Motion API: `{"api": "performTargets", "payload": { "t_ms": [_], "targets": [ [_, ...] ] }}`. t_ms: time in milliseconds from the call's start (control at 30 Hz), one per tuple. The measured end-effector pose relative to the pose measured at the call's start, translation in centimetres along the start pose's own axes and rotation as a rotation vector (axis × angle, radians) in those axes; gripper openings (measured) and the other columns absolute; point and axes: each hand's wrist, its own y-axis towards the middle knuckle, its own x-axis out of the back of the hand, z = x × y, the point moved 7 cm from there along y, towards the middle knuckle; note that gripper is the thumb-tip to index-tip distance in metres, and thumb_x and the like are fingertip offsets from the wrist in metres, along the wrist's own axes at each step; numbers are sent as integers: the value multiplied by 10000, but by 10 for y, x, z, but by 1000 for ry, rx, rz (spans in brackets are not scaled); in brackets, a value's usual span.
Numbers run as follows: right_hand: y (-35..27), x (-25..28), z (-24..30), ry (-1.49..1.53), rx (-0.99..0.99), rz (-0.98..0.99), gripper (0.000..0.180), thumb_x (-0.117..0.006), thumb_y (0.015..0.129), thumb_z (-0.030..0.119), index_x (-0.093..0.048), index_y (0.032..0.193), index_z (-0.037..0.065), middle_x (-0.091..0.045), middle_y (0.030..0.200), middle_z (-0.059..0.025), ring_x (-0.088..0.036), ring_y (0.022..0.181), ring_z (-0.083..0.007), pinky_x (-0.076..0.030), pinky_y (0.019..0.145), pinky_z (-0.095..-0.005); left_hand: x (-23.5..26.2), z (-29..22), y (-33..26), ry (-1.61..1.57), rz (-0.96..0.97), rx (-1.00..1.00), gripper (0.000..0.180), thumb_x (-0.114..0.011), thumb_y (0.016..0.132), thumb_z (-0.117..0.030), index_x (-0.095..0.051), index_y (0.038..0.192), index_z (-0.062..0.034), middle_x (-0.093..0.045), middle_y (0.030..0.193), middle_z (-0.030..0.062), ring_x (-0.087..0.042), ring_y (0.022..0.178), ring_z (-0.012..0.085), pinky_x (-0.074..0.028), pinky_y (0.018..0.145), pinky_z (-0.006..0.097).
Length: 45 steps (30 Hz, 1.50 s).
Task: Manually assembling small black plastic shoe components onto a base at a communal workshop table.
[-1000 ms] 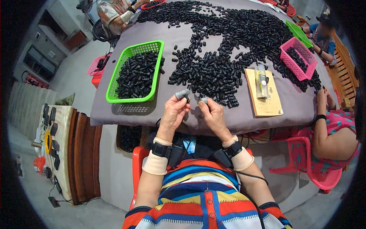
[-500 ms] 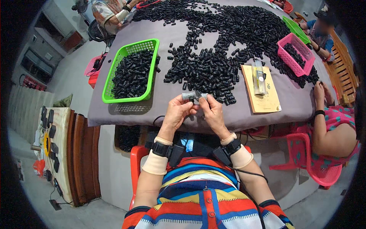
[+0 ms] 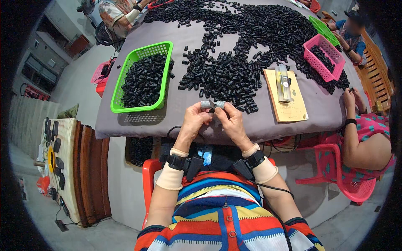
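Note:
Just over the table's near edge, my left hand (image 3: 194, 119) and my right hand (image 3: 233, 124) meet with fingers pinched together. Grey wrapping, like tape or a finger sleeve, covers the index fingertips of both. Between the fingertips sits a small black piece (image 3: 212, 110), mostly hidden. A thin dark pointed sliver also shows there; its kind I cannot make out. Small black cylindrical parts (image 3: 222, 77) lie heaped just beyond my hands. To the left, a green basket (image 3: 166, 75) holds many similar parts.
A yellowish booklet (image 3: 289, 113) with a clear plastic case (image 3: 284, 88) on it lies right of the heap. Beyond stand a pink basket (image 3: 335, 74) and another green basket (image 3: 324, 30). Other people sit around the grey-covered table (image 3: 138, 125); one wears pink at the right.
The dark sliver between my fingertips has shifted slightly left and tilted differently. More of the right grey-wrapped fingertip shows. Both hands stay together at nearly the same spot.

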Motion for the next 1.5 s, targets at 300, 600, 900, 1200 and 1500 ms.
{"api": "performTargets", "payload": {
  "t_ms": [300,600,900,1200,1500],
  "targets": [
    [-1,-3,10,-68,32,38,193,-580,838,186,-541,787,3,-529,696,-112,-518,597,-212,-401,549,-320,11,5,-1,-482,-104,20,183,-597,812,1,-585,995,-13,-623,827,62,-596,613,132,-508,526,225],
    [0,0,-5,18,-42,1,203,-581,838,183,-541,760,0,-540,670,-98,-495,566,-173,-390,524,-303,2,7,-4,-528,-26,111,171,-563,857,-59,-579,1027,-46,-621,879,67,-595,689,157,-483,567,245],
    [0,-2,7,-143,28,6,179,-579,829,181,-550,763,17,-544,705,-130,-548,616,-300,-409,535,-356,8,12,-2,-625,-13,43,188,-541,862,-28,-573,1046,-22,-614,857,67,-586,694,150,-486,589,247],
    [-3,-10,10,-242,177,24,211,-612,802,199,-538,729,16,-525,679,-118,-541,617,-298,-407,525,-376,9,14,-2,-650,52,18,274,-560,851,-55,-550,1124,-38,-597,870,39,-543,716,120,-466,627,239],
    [-4,-11,17,-302,189,28,165,-593,814,137,-537,749,-5,-529,695,-133,-534,620,-304,-407,534,-355,9,16,-2,-627,30,42,217,-537,865,-48,-566,1078,-22,-607,850,52,-539,666,111,-442,576,219]
  ]
}}
